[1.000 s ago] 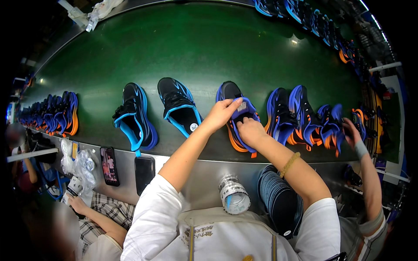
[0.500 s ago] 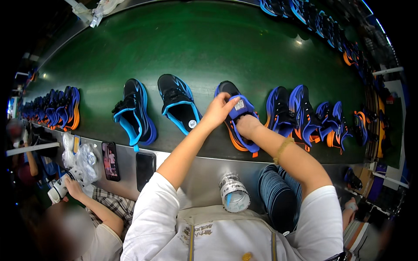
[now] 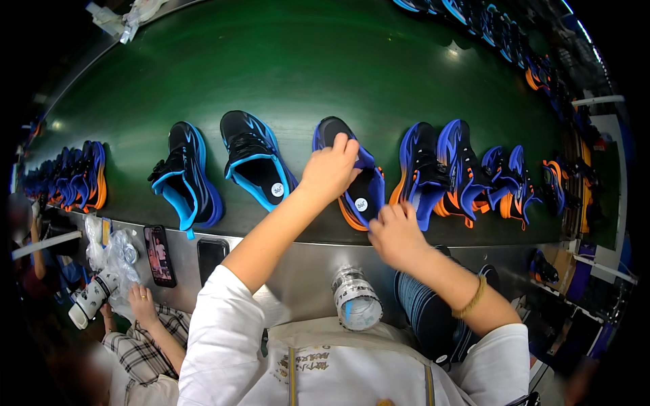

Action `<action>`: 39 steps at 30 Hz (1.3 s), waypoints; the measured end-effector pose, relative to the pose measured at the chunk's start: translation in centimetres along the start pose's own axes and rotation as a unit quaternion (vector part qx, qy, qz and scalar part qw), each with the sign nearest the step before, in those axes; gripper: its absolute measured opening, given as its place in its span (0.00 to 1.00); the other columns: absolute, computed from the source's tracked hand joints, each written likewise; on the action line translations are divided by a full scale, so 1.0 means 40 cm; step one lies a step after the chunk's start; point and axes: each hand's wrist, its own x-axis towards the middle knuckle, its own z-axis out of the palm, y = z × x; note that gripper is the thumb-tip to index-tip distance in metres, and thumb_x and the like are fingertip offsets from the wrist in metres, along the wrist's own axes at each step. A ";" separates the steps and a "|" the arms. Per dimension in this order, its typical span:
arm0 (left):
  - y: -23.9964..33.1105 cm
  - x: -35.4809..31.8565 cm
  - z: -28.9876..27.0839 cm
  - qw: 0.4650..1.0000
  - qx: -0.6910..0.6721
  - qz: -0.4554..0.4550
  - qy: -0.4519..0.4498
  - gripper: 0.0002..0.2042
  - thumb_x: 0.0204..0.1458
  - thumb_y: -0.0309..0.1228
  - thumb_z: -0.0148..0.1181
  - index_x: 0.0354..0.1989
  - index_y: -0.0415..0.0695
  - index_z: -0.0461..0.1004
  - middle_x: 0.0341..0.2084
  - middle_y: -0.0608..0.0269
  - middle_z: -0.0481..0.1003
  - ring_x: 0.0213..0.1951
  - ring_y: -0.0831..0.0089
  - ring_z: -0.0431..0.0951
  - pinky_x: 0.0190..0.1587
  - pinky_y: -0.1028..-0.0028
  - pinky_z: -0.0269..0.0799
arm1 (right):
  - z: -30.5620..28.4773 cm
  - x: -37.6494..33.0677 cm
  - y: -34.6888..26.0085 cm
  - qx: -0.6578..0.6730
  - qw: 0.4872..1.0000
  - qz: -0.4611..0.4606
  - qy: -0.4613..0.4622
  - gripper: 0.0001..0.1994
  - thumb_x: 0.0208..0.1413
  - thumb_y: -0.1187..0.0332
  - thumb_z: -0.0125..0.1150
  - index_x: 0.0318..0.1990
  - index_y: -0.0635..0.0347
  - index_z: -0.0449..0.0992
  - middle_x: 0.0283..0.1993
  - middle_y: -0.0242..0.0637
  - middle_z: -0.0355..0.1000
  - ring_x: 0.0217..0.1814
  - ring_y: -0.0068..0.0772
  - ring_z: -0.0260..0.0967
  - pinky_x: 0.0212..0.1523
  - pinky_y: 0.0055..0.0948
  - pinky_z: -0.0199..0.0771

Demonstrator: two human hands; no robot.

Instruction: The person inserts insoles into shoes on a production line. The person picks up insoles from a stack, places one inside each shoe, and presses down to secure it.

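A black and blue sneaker (image 3: 329, 128) with an orange sole edge stands in front of me, toe pointing away. Inside it lies a dark insole (image 3: 370, 187) bearing a round white sticker at the heel. My left hand (image 3: 329, 169) is closed on the shoe's tongue, holding the opening from the left; its fingers hide most of the laces. Just beside the heel collar is my right hand (image 3: 399, 237), outside the shoe, its fingers loosely bent and apart, with nothing visible in them. Left of this shoe stand two black sneakers with light blue lining, a nearer one (image 3: 256, 145) and a farther one (image 3: 184, 172).
More blue-orange sneakers (image 3: 455, 159) line the green belt (image 3: 271, 61) to the right; another row stands far left. A stack of insoles (image 3: 423, 304), a clear taped cup (image 3: 357, 301) and two phones (image 3: 159, 256) sit along the metal ledge. A co-worker's hand (image 3: 143, 304) is at lower left.
My right hand has come out of the shoe toward me and right, uncovering the stickered insole. My left hand still holds the tongue. The co-worker's hand has moved off the white shoe.
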 end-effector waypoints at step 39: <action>0.224 0.172 0.083 0.997 -0.031 0.072 -0.010 0.16 0.47 0.35 0.53 0.43 0.42 0.64 0.29 0.52 0.72 0.30 0.54 0.73 0.31 0.62 0.70 | -0.343 -0.490 0.111 0.300 0.859 0.261 0.323 0.07 0.49 0.75 0.55 0.33 0.71 0.73 0.34 0.41 0.70 0.32 0.23 0.67 0.32 0.19 0.66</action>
